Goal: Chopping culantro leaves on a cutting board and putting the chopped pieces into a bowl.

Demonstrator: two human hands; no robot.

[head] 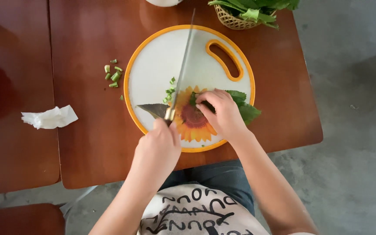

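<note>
— Head view: our left hand (155, 150) grips the knife (182, 65); our right hand (220, 112) pins the leafy greens (244, 106) on the cutting board (153, 65).
— Some cut stem pieces (113, 75) lie left of the board; most leaves look uncut.

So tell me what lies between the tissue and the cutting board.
Head view: a few cut green stem pieces on the bare table, nearer the board than the tissue.

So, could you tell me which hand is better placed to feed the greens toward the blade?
Probably the right hand: it rests on the greens beside the knife, which the left hand grips.
</note>
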